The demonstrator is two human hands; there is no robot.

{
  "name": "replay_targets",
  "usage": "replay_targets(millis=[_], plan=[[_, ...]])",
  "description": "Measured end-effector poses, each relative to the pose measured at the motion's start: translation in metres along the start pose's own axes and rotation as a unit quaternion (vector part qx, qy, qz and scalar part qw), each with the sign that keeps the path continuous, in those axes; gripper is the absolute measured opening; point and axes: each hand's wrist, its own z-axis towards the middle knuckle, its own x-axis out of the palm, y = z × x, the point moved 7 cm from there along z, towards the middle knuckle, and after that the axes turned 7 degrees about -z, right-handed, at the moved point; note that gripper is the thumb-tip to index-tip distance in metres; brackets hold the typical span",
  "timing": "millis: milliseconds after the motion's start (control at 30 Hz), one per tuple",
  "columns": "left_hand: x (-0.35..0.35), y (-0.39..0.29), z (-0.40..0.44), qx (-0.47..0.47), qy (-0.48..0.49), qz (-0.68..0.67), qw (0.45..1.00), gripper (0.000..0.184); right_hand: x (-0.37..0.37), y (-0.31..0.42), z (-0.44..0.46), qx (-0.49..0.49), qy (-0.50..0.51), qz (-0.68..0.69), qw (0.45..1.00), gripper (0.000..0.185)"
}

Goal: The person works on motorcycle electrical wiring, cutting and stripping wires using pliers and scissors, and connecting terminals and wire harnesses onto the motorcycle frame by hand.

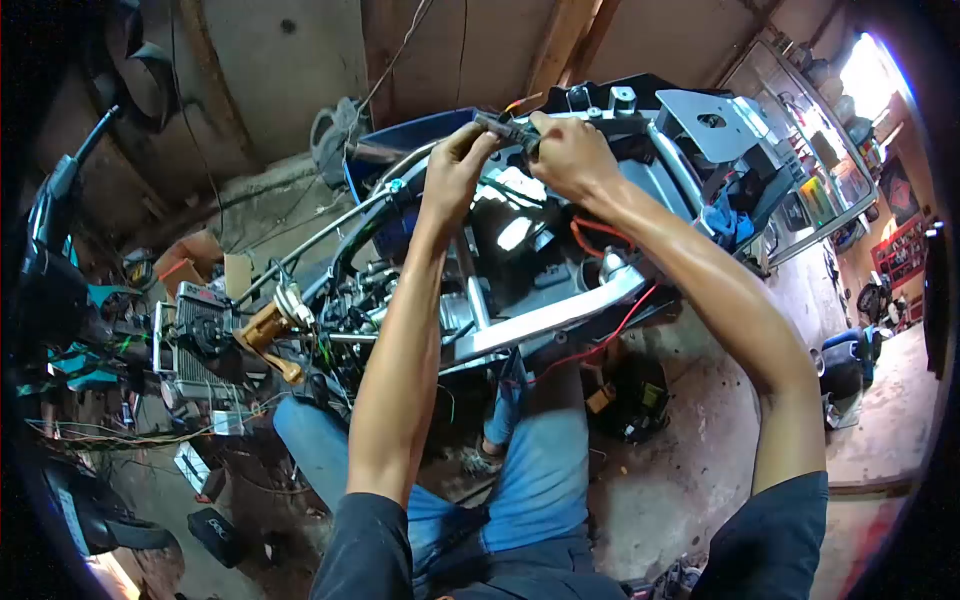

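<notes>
Blue denim covers our legs (545, 465), nearest to us, spread before the motorcycle's bare metal frame (560, 325). A red wire (622, 328) trails over the frame's near side. Beyond it, on the far side, we have both hands raised and drawn close together around a small dark part (512, 131). Our left hand (456, 168) pinches its left end between thumb and fingers; our right hand (575, 155) is curled at its other end, though we cannot tell just how those fingertips grip. Thin wires with an orange tip (524, 102) stick up just behind the part.

We judge the step in hand to be close fingertip work on that part, perhaps at its wiring. The next move calls for a steady left pinch and a light right hand, keeping the thin wires free of strain.

Farther off, a dark blue panel (362, 178) stands behind the frame, and past that the pale wall (290, 85) rises with its wooden posts (560, 45).
</notes>
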Motion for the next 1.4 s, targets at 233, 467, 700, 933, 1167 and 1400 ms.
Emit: replay_targets(millis=[233, 467, 700, 933, 1167, 1400], plan=[[0.001, -0.008, -0.006, 0.023, -0.012, -0.093, 0.995, 0.011, -0.011, 0.013, -0.006, -0.090, -0.114, 0.022, 0.989, 0.038], [-0.009, 0.000, 0.000, -0.044, 0.027, -0.083, 0.995, 0.017, -0.022, 0.024, -0.006, -0.126, -0.119, -0.061, 0.983, 0.062], [-0.007, -0.006, -0.005, -0.130, 0.049, -0.190, 0.972, 0.017, -0.022, 0.030, -0.005, -0.156, -0.144, -0.059, 0.976, 0.059], [-0.026, 0.025, 0.000, -0.196, 0.094, -0.207, 0.954, 0.031, -0.013, 0.025, -0.003, -0.141, -0.112, 0.010, 0.984, 0.041], [-0.014, 0.012, 0.003, -0.179, 0.117, -0.209, 0.954, 0.023, -0.004, 0.015, 0.003, -0.091, -0.034, 0.064, 0.993, 0.020], [-0.014, 0.007, 0.001, -0.180, 0.084, -0.132, 0.971, 0.016, 0.004, 0.011, 0.005, -0.068, 0.003, 0.051, 0.996, 0.017]])
